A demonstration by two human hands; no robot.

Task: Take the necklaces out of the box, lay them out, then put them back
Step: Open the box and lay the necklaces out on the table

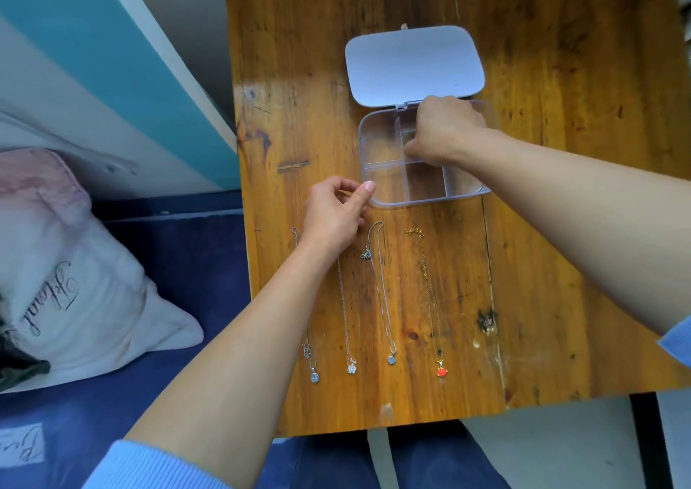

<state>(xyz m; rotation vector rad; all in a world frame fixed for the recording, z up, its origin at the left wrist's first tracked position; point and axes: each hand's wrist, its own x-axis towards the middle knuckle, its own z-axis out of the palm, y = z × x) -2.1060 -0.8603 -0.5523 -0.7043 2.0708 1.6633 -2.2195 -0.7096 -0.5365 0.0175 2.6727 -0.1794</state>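
Worn, scratched wood makes up the table, with a blue bed and a white pillow off at 9 o'clock. At 12 o'clock on the table lies the clear compartment box, its white lid swung flat open behind it. The right hand reaches into the far middle compartment, fingers curled downward; whether its grip has closed on anything cannot be told. The left hand rests at the box's near-left corner, thumb and forefinger pinched together, though no chain is clearly visible between them. Four necklaces lie in parallel lines toward 6 o'clock: a blue-pendant one, partly under the left wrist, a pale flower one, a silver one, and a gold chain with a red pendant.
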